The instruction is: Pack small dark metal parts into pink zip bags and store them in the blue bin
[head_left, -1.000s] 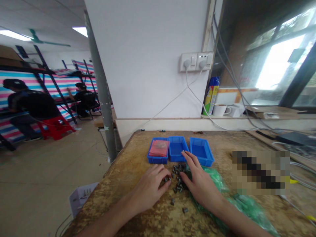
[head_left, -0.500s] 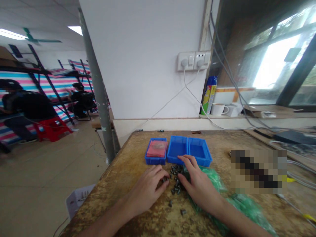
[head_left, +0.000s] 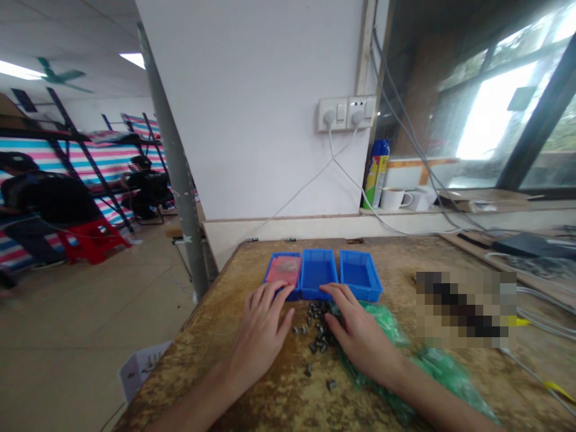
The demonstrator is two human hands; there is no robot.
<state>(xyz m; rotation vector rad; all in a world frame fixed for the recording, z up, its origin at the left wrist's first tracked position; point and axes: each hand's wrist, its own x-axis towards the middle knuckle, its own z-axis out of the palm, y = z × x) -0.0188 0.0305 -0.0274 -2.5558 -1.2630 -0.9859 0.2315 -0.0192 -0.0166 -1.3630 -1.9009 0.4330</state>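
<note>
My left hand [head_left: 261,327] reaches to the front of the left blue bin [head_left: 293,294], fingers stretched and thumb apart, nothing visible in it. Pink packets [head_left: 284,269] lie in that bin. Beside it stands the middle blue bin [head_left: 319,274], bare inside. My right hand [head_left: 357,324] is open, its index fingertip at the middle bin's front edge. A right blue bin [head_left: 360,276] also has nothing visible inside. Between my hands lies a pile of small metal fasteners [head_left: 318,327], partly hidden by the right hand. Several loose ones, such as a short metal piece [head_left: 332,384], lie nearer me.
Green plastic bags [head_left: 443,375] lie under and beside my right forearm. A blurred-out dark object [head_left: 463,309] and cables [head_left: 537,300] are on the right of the worn wooden table [head_left: 216,336]. A mug [head_left: 393,198] and spray can [head_left: 377,174] stand on the ledge. People sit far left.
My left hand has let go of small fasteners on the table and moved forward to the left bin. The middle bin has shifted left against it, leaving a gap before the right bin.
</note>
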